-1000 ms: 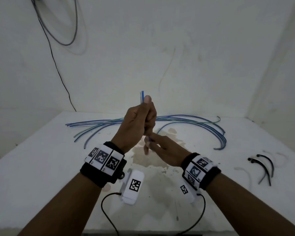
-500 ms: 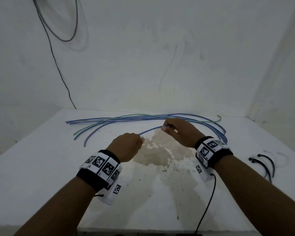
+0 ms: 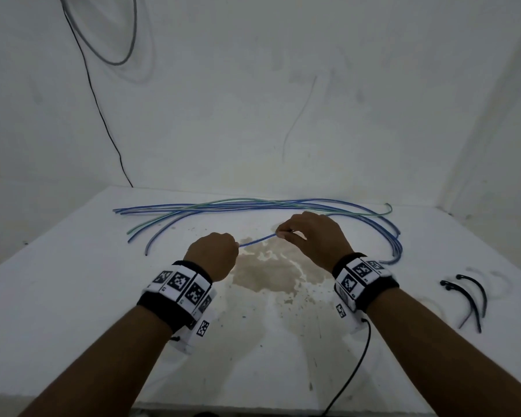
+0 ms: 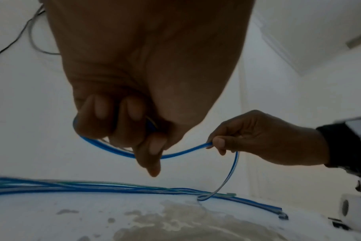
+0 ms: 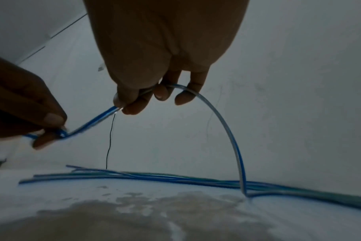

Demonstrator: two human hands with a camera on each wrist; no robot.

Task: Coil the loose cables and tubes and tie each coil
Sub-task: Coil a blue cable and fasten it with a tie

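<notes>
A blue tube (image 3: 257, 240) stretches between my two hands above the white table (image 3: 73, 281). My left hand (image 3: 212, 254) grips one end in a fist, with a small loop of the blue tube (image 4: 105, 145) curled under its fingers. My right hand (image 3: 307, 233) pinches the blue tube (image 5: 101, 119) between thumb and forefinger. From there the tube arcs down to the table and joins the bundle. Several loose blue and green tubes (image 3: 223, 206) lie in a long bundle along the far side of the table.
Two black ties (image 3: 469, 299) lie at the right of the table. A brown stain (image 3: 268, 272) marks the middle of the table under my hands. White walls close in behind and at the right. A black cable (image 3: 103, 115) hangs down the back wall.
My hands were together and raised with the tube end upright. They have come down and apart. The right hand has slid to the right along the tube.
</notes>
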